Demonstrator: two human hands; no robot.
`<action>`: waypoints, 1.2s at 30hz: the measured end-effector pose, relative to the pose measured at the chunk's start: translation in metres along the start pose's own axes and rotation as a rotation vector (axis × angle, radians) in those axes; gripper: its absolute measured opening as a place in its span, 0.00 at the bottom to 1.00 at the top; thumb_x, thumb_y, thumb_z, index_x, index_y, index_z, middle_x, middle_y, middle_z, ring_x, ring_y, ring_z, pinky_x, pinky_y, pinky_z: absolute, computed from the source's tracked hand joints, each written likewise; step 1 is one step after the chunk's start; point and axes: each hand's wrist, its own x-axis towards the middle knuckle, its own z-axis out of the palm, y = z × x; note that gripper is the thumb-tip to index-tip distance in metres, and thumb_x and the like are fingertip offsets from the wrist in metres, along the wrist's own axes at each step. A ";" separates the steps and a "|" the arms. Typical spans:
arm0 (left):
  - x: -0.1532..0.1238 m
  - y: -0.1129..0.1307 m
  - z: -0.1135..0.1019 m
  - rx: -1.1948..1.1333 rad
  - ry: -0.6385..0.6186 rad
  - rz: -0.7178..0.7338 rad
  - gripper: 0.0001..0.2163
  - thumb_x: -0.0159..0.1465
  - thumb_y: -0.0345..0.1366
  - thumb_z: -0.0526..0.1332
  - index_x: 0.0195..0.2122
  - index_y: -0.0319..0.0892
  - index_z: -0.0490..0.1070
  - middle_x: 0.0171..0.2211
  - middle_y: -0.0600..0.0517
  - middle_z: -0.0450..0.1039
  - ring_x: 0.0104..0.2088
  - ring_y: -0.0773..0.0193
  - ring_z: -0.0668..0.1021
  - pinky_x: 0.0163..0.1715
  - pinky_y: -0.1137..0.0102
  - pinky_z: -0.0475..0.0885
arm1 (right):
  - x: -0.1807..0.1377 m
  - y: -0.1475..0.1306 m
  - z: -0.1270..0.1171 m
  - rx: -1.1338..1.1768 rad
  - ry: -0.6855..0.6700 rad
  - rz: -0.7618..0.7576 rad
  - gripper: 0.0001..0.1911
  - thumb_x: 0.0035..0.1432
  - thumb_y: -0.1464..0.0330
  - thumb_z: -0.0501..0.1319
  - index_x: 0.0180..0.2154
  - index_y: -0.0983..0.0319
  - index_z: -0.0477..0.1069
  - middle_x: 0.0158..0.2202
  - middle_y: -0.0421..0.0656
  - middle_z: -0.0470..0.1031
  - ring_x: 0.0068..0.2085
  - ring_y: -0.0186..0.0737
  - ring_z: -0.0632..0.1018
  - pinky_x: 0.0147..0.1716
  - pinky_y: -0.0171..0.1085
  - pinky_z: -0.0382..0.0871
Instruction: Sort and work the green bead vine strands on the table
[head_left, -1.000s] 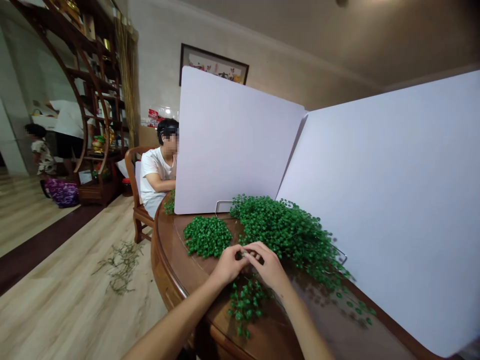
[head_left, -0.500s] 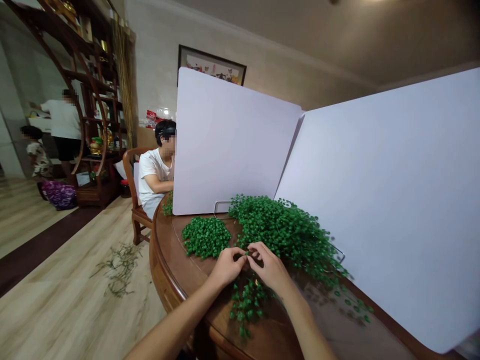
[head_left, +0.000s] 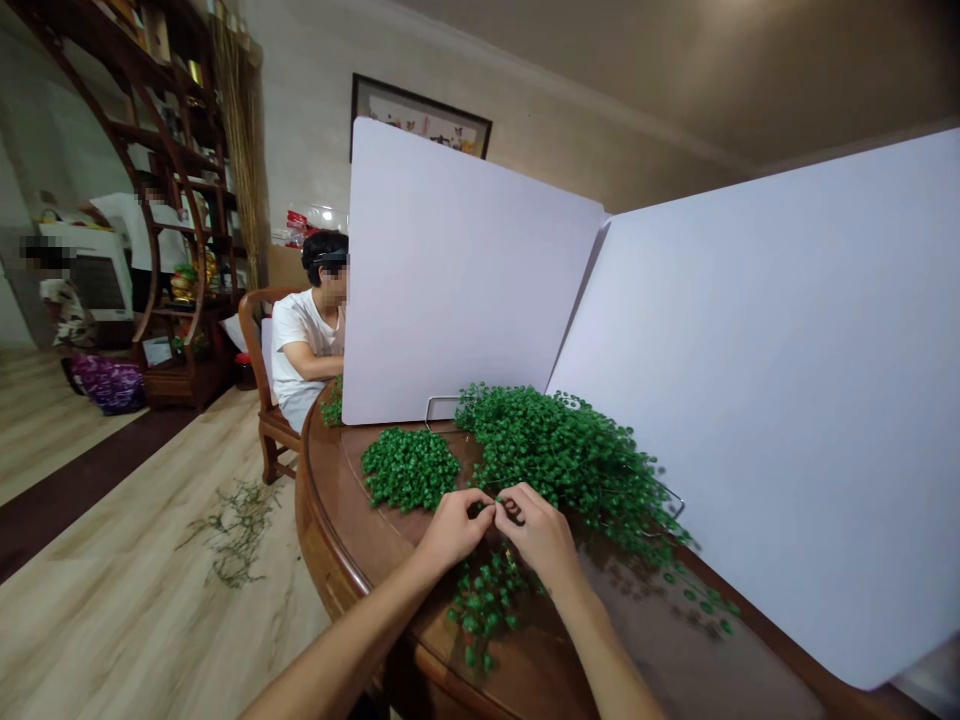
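Note:
My left hand and my right hand meet above the round table's edge, thumbs and forefingers pinched together. A small green piece shows between the fingertips, mostly covered by them. Just below the hands is a green sprig with bead-like heads; whether it joins the pinched piece cannot be made out. Beyond my left hand lies a low heap of loose green heads. A larger pile of green sprigs on stems spreads behind and to the right of my right hand.
Two white boards stand upright on the brown wooden table, held by wire stands. A person in a white shirt sits past the left board. Bare stems litter the floor. Two other people are near the shelf.
Both hands stay together at nearly the same spot, with the right fingers curled in more. The sprig below has shifted slightly left. The camera view has moved a little.

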 end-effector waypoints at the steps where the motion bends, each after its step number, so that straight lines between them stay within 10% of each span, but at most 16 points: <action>1: -0.002 0.002 0.001 0.031 -0.057 0.051 0.10 0.60 0.32 0.57 0.35 0.39 0.79 0.35 0.48 0.80 0.36 0.60 0.79 0.41 0.70 0.70 | 0.002 0.003 -0.001 0.009 0.055 0.038 0.08 0.60 0.67 0.54 0.32 0.59 0.71 0.30 0.41 0.73 0.29 0.35 0.75 0.29 0.31 0.65; 5: -0.008 0.006 0.007 0.095 -0.190 0.167 0.09 0.58 0.30 0.59 0.35 0.39 0.78 0.36 0.48 0.79 0.38 0.60 0.78 0.42 0.71 0.70 | 0.013 0.013 -0.006 0.123 0.220 0.174 0.11 0.61 0.64 0.54 0.36 0.61 0.73 0.34 0.44 0.74 0.31 0.37 0.75 0.32 0.33 0.68; 19: -0.002 -0.007 0.009 -0.114 -0.016 -0.020 0.12 0.55 0.26 0.59 0.40 0.34 0.76 0.41 0.43 0.79 0.41 0.54 0.79 0.42 0.66 0.72 | 0.072 -0.050 0.047 0.729 -0.136 0.297 0.27 0.59 0.56 0.57 0.56 0.62 0.68 0.35 0.43 0.78 0.30 0.38 0.77 0.33 0.37 0.73; 25: 0.004 -0.016 0.009 -0.237 0.026 -0.210 0.08 0.56 0.32 0.62 0.35 0.37 0.78 0.30 0.48 0.79 0.33 0.57 0.80 0.38 0.66 0.74 | 0.053 -0.022 0.020 0.652 -0.070 0.266 0.16 0.61 0.56 0.55 0.36 0.61 0.72 0.29 0.43 0.75 0.28 0.37 0.75 0.32 0.35 0.70; 36: 0.005 -0.012 0.003 -0.690 0.118 -0.297 0.21 0.51 0.50 0.68 0.35 0.36 0.77 0.26 0.48 0.79 0.26 0.60 0.80 0.31 0.66 0.76 | 0.010 -0.008 0.004 0.715 -0.253 0.361 0.17 0.60 0.54 0.57 0.38 0.61 0.73 0.28 0.40 0.75 0.25 0.34 0.73 0.26 0.32 0.67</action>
